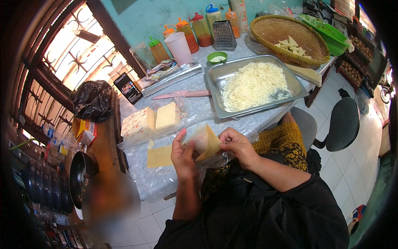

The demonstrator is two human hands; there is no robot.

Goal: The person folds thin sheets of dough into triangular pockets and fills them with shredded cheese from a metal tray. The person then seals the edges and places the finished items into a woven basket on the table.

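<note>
Between my two hands, above the table's near edge, is a thin pale-yellow pastry wrapper [212, 143], bent into a pointed fold. My left hand [183, 155] holds its left side between thumb and fingers. At its right edge, the fingertips of my right hand [238, 145] pinch the sheet. Left of my left hand, a flat square of pastry wrappers [158, 157] lies on clear plastic. Beyond it rest a pale block [168, 116] and another in red-patterned wrapping [138, 123]. A steel tray [212, 79] of shredded cheese [257, 85] stands beyond my hands.
A pink-handled knife [182, 94] lies left of the tray. Farther back are a small green bowl [217, 57], a box grater [224, 35], a pink cup [179, 47] and several sauce bottles. Folded triangles [291, 46] sit on a woven tray [261, 31]. A phone [127, 88] leans at left.
</note>
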